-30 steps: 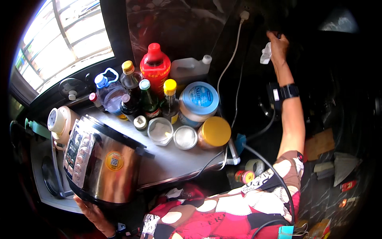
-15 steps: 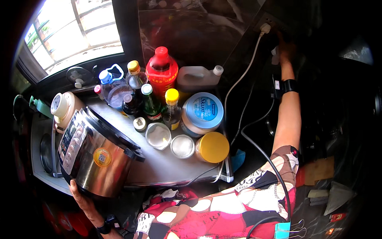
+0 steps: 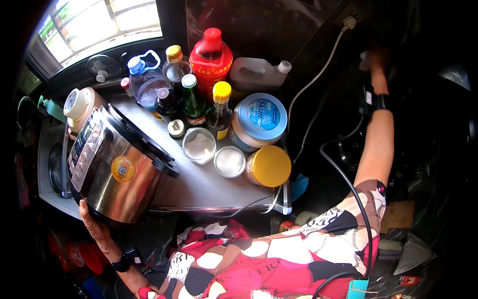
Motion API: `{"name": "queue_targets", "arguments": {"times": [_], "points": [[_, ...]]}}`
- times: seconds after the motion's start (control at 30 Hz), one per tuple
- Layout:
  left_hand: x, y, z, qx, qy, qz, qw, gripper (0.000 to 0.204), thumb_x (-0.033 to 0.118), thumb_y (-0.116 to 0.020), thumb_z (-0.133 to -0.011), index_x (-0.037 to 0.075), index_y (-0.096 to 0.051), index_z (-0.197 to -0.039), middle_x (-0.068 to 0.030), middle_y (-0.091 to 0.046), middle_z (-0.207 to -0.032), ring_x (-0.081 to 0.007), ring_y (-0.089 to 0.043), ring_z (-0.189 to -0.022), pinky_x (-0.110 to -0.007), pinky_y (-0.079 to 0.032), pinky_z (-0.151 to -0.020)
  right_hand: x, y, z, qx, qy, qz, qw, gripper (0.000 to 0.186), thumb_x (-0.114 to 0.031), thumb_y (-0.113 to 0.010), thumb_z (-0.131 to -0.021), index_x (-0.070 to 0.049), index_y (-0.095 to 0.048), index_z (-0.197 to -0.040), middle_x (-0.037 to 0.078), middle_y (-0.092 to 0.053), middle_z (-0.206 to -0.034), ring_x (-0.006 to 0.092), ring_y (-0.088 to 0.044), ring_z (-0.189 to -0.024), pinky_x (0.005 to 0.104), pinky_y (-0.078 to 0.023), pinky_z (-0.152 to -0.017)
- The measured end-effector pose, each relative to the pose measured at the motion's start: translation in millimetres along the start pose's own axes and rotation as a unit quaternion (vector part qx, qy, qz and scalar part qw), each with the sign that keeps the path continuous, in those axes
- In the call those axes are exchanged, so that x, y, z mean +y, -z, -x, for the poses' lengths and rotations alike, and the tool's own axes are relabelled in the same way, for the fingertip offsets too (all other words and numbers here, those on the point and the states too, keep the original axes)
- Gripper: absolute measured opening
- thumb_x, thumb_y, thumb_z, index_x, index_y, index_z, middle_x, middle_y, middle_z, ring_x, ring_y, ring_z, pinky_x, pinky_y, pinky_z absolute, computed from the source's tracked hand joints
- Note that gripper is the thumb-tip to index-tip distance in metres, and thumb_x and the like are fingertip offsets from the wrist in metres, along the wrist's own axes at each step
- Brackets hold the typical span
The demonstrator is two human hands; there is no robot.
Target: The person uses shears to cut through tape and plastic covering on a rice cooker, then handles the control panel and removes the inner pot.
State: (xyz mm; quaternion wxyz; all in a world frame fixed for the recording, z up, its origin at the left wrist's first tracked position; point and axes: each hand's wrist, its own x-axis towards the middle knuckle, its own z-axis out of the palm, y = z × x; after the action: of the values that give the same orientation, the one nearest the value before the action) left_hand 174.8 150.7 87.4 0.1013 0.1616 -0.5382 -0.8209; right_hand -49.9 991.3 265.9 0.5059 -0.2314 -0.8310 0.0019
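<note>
My left hand [image 3: 94,223] grips the lower edge of a silver and black electric cooker [image 3: 122,169], its thumb up the side and the other fingers hidden underneath. The cooker leans at the left of a metal-topped table [image 3: 179,192], its control panel facing left. My right hand [image 3: 377,59] reaches far out to the dark wall at the upper right, below a white plug [image 3: 349,22] in a socket. A small white thing [image 3: 365,61] shows beside that hand. Shadow and blur hide its fingers, so I cannot tell whether it holds anything.
Bottles, including a green one [image 3: 193,102] and a red one [image 3: 211,65], crowd the table's back. Nearer stand a blue-lidded tub [image 3: 260,117], a yellow-lidded jar [image 3: 269,166] and two clear containers. A white cord [image 3: 313,77] and a black cable [image 3: 343,174] hang near my right arm.
The view has shifted, so the tabletop things appear higher. My right hand is a little lower relative to the plug. My left hand stays on the cooker.
</note>
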Motion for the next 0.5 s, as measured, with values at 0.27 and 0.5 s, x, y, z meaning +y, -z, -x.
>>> {"name": "queue_targets", "arguments": {"times": [0.27, 0.5], "points": [[0.4, 15.2, 1.8, 0.018, 0.007, 0.007, 1.0, 0.047, 0.041, -0.057, -0.094, 0.004, -0.057, -0.121, -0.0048, -0.061, -0.115, -0.0159, -0.057, -0.105, -0.033, -0.042, -0.096, 8.6, 176.0, 65.6, -0.166, -0.213, -0.367, 0.89, 0.033, -0.026, -0.079, -0.081, -0.005, -0.059, -0.098, 0.005, -0.061, -0.07, 0.0059, -0.047, -0.046, 0.0207, -0.036, -0.04], [10.7, -2.5, 1.9, -0.013, 0.028, 0.024, 0.999, 0.054, 0.043, -0.058, -0.092, 0.002, -0.055, -0.127, -0.0088, -0.06, -0.122, -0.0202, -0.057, -0.11, -0.036, -0.043, -0.099, 90.0, 183.7, 199.6, -0.243, -0.48, -0.352, 0.766, 0.029, -0.02, -0.078, -0.079, -0.004, -0.063, -0.097, 0.009, -0.066, -0.082, 0.0126, -0.056, -0.059, 0.0237, -0.042, -0.053]]}}
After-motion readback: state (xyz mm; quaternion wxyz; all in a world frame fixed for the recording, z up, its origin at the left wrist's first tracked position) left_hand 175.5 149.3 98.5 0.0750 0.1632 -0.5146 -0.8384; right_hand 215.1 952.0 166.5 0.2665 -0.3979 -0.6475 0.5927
